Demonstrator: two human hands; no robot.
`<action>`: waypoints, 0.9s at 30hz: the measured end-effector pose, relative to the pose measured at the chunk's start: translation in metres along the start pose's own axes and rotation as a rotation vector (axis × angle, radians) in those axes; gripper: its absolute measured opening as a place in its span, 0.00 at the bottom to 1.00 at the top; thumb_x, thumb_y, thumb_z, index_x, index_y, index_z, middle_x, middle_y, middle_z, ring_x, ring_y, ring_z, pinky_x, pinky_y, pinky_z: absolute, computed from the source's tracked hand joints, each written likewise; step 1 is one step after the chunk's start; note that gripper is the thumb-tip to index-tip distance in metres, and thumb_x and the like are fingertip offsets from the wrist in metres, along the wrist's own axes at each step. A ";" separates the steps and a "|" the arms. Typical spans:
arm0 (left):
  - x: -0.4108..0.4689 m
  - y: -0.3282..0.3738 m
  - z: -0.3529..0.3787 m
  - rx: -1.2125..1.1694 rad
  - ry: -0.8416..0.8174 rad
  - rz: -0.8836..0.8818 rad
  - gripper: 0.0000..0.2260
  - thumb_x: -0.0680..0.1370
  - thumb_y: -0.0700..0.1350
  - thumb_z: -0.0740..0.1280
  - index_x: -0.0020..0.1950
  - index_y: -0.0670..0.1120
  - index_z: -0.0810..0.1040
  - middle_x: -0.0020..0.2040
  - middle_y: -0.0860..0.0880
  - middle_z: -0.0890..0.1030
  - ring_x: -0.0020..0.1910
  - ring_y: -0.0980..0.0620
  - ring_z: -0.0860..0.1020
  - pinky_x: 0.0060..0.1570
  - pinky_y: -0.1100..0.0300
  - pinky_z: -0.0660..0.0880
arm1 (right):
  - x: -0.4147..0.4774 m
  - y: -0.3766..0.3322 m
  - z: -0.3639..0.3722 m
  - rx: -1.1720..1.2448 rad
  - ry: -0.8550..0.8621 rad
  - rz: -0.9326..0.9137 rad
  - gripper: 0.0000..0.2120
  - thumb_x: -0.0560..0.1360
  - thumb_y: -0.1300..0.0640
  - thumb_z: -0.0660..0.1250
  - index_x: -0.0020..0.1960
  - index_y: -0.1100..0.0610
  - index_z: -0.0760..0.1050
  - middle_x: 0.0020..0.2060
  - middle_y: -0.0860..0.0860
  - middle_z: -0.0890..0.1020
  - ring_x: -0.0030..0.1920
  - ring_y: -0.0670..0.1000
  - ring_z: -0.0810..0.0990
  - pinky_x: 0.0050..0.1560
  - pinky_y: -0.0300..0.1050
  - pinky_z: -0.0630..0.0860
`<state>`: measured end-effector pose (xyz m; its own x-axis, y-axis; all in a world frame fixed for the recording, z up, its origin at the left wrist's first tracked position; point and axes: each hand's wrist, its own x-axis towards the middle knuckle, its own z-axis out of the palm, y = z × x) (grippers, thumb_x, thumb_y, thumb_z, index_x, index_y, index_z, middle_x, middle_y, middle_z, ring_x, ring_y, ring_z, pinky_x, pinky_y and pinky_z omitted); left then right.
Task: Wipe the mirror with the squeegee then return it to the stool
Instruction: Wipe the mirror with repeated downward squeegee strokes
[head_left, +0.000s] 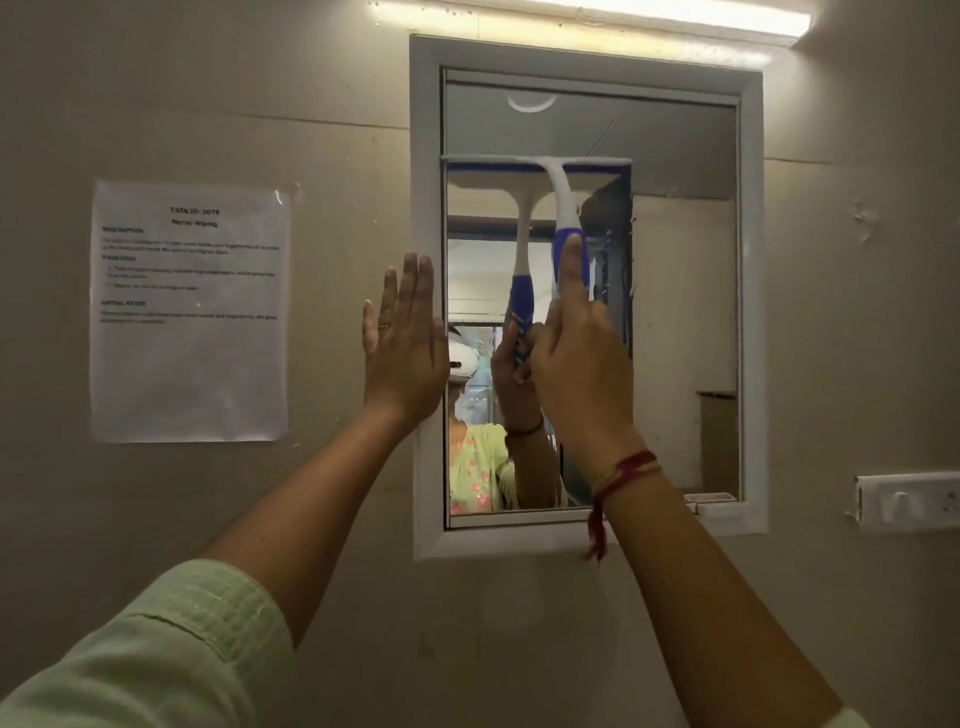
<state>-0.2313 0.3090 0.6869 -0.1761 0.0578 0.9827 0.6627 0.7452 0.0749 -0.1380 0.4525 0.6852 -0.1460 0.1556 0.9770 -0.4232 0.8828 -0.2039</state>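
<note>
A white-framed mirror (680, 291) hangs on the beige wall ahead. A white and blue squeegee (558, 202) lies against the glass, its blade level across the upper left part of the mirror and its handle pointing down. My right hand (576, 364) grips the blue handle, with the index finger stretched up along it. My left hand (405, 343) lies flat with straight fingers on the left side of the mirror frame. The stool is not in view.
A printed task sheet (189, 312) is taped to the wall left of the mirror. A tube light (675, 15) glows above the frame. A white switch plate (909, 501) sits on the wall at the lower right.
</note>
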 end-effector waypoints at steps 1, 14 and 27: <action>0.000 0.000 0.000 -0.004 0.002 0.004 0.24 0.80 0.48 0.46 0.75 0.47 0.46 0.77 0.47 0.48 0.76 0.49 0.45 0.73 0.43 0.43 | -0.009 0.003 0.001 -0.006 -0.007 0.002 0.30 0.78 0.55 0.53 0.75 0.51 0.41 0.43 0.60 0.75 0.36 0.52 0.75 0.40 0.52 0.78; 0.000 0.001 -0.002 -0.008 0.003 -0.001 0.24 0.79 0.47 0.46 0.75 0.47 0.47 0.77 0.46 0.49 0.76 0.49 0.46 0.73 0.43 0.44 | -0.001 -0.002 0.003 -0.002 0.010 0.011 0.32 0.78 0.57 0.57 0.73 0.51 0.40 0.44 0.61 0.75 0.38 0.52 0.75 0.42 0.48 0.77; 0.000 -0.002 0.000 -0.005 0.012 0.015 0.24 0.80 0.48 0.47 0.75 0.47 0.48 0.77 0.46 0.50 0.76 0.48 0.46 0.73 0.42 0.45 | -0.006 -0.001 0.011 0.008 0.051 0.012 0.33 0.78 0.58 0.58 0.70 0.47 0.37 0.45 0.61 0.75 0.38 0.52 0.76 0.42 0.47 0.76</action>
<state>-0.2327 0.3080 0.6863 -0.1576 0.0605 0.9857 0.6687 0.7410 0.0614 -0.1468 0.4461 0.6783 -0.1052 0.1891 0.9763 -0.4289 0.8771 -0.2162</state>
